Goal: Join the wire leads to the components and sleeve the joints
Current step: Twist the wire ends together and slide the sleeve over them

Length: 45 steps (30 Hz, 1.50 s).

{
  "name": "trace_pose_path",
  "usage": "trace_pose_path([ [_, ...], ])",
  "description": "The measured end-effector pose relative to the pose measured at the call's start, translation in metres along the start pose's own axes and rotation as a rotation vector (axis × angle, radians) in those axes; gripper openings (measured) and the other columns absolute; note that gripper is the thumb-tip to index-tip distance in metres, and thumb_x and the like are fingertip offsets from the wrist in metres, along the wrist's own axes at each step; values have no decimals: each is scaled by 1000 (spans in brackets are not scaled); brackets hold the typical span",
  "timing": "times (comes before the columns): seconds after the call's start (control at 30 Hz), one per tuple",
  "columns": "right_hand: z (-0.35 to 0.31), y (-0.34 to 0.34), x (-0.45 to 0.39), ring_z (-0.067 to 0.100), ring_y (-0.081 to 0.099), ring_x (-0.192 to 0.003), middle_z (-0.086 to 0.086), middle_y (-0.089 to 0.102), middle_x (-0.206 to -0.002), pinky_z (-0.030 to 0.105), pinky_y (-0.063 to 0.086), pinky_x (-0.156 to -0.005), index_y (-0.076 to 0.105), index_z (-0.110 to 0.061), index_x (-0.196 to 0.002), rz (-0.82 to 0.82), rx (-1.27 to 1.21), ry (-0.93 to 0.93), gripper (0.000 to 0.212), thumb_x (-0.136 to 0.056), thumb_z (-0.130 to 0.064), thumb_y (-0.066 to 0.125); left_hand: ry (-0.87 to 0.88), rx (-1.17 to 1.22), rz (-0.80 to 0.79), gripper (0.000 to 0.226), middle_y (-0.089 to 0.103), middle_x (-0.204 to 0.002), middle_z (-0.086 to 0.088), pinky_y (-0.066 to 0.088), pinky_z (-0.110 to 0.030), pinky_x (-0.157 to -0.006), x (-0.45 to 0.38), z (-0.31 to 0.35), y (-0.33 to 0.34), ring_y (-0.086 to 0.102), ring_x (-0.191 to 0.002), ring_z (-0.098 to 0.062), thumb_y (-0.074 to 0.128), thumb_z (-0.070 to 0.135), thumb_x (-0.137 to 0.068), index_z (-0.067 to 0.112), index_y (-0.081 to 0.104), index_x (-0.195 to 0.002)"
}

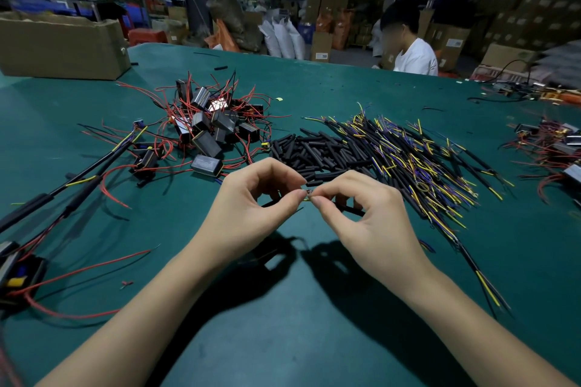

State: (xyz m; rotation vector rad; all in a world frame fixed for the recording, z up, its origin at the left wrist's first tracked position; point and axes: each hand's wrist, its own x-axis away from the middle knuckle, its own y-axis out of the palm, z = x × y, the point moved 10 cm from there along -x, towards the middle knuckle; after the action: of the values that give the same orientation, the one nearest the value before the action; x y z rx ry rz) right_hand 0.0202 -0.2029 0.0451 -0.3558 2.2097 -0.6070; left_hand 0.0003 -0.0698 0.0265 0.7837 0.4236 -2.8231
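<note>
Above the green table (314,308), my left hand (251,207) and my right hand (361,210) meet fingertip to fingertip. Each pinches a thin wire end, and the bare tips touch at a small joint (308,193) between them. A black lead runs under my right hand. Behind lies a heap of black box components (210,129) with red leads. Short black sleeve tubes (311,154) are piled beyond my hands. To the right spreads a pile of black leads with yellow and blue tips (418,163).
Joined, sleeved assemblies (72,188) lie at the left, with another component (19,270) at the left edge. A cardboard box (63,47) stands at the back left. More components (553,144) lie at the right edge. A person in white (412,53) sits beyond the table.
</note>
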Motion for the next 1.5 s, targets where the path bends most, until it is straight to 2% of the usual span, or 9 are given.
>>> trace_pose_path([
  [0.37, 6, 1, 0, -1, 57, -74, -13, 66, -77, 9, 39, -69, 72, -17, -79, 24, -61, 84, 13, -83, -5, 70, -18, -17, -27, 8, 70, -77, -4, 48, -18, -71, 2, 2, 4, 62, -71, -10, 70, 1, -83, 8, 69, -82],
  [0.67, 1, -2, 1, 9, 61, -78, -6, 66, -78, 16, 43, -74, 71, -14, -76, 52, -76, 69, 11, -83, -5, 71, -27, -58, -1, 12, 69, -73, -7, 47, -19, -68, 1, 8, 4, 59, -67, -9, 66, -2, -84, 7, 69, -78],
  [0.8, -7, -6, -1, 11, 59, -74, -6, 63, -77, 25, 47, -71, 68, -12, -75, 80, -30, 9, 9, -83, -7, 69, -14, -146, 54, 11, 62, -66, 8, 37, -9, -63, 3, 17, 0, 52, -62, 1, 68, 3, -83, 12, 68, -76],
  [0.93, -19, -3, 1, 16, 56, -69, -8, 59, -79, 43, 46, -67, 66, -13, -78, 69, 122, -98, 6, -84, -13, 66, -47, -179, 103, 7, 65, -68, 2, 37, -9, -65, 3, 18, -4, 54, -63, -7, 70, 7, -82, 12, 66, -83],
  [1.07, -36, 0, 5, 19, 55, -63, -2, 62, -79, 38, 42, -61, 66, -12, -76, 99, 429, -275, 8, -83, -10, 64, -129, -186, 46, 9, 66, -63, -1, 45, -24, -65, 3, 12, 0, 57, -61, -15, 67, 11, -83, 16, 67, -76],
  [1.2, -50, 6, 9, 23, 51, -58, 1, 63, -76, 35, 39, -59, 64, -10, -71, 138, 655, -428, 18, -87, -9, 56, -263, -107, 16, 17, 62, -54, 4, 40, -13, -55, 3, -5, -1, 52, -50, -2, 65, 14, -84, 16, 69, -67],
  [1.33, -24, 5, 3, 18, 54, -66, -7, 58, -78, 35, 41, -63, 62, -14, -74, 21, 346, -176, 8, -82, -13, 63, -46, -355, -2, 13, 64, -61, 5, 46, -30, -65, 3, 15, 1, 57, -59, -14, 65, 26, -88, 22, 71, -77],
  [1.4, -5, 3, 1, 15, 55, -68, -11, 57, -75, 37, 45, -64, 61, -16, -73, -17, 175, -12, 9, -82, -15, 64, 86, -576, -68, 15, 66, -71, 10, 42, -33, -73, 6, 27, 9, 58, -70, -11, 60, 32, -85, 24, 72, -88],
  [1.5, 8, 2, 0, 11, 53, -67, -9, 57, -69, 20, 38, -62, 64, -15, -70, -26, 36, 103, 14, -82, -9, 68, 183, -763, -159, 21, 62, -76, 10, 35, -31, -70, 7, 31, 20, 57, -78, -13, 57, 31, -84, 23, 72, -96],
])
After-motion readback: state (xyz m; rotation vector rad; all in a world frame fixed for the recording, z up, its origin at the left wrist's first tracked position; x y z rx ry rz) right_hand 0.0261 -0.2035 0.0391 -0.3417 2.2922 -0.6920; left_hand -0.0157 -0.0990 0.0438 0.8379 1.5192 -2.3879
